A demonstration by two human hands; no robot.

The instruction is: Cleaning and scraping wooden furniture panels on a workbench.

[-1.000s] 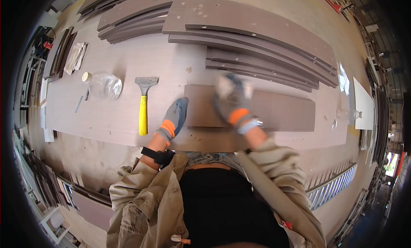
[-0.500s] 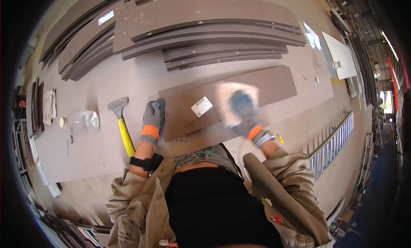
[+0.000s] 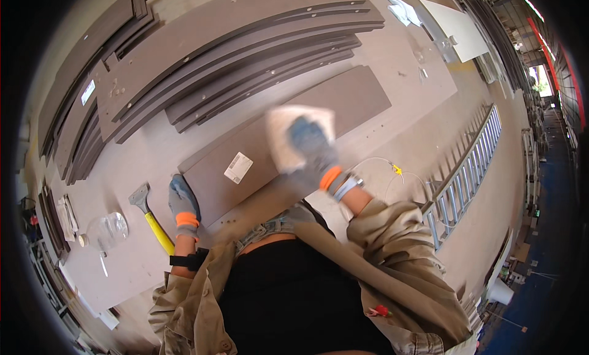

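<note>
A long brown board [image 3: 211,171] lies slantwise on the pale bench [image 3: 138,165], right in front of the person, with a white label [image 3: 238,167] on its upper face. The gloved left hand [image 3: 183,198] rests at the board's left end, fingers close together along the edge; whether they grip it cannot be told. The gloved right hand [image 3: 311,143] lies over a pale cloth [image 3: 279,137] on the middle of the board, blurred, so how far its fingers close on the cloth cannot be told. Just beyond the board, a stack of brown boards [image 3: 227,48] with small pale spots takes up much of the bench and leaves only a narrow strip between. A second stack [image 3: 80,128] lies to its left. A scraper [image 3: 159,231] with a yellow handle lies close to the left hand, its handle end beside the left forearm's black strap [image 3: 189,259]. Farther left are a clear bottle [image 3: 112,231] on its side and a folded cloth [image 3: 67,217]. On the right, a thin cord with a yellow clip [image 3: 397,170] loops near the right wrist, and a metal ladder [image 3: 469,171] stands well apart from the board.
</note>
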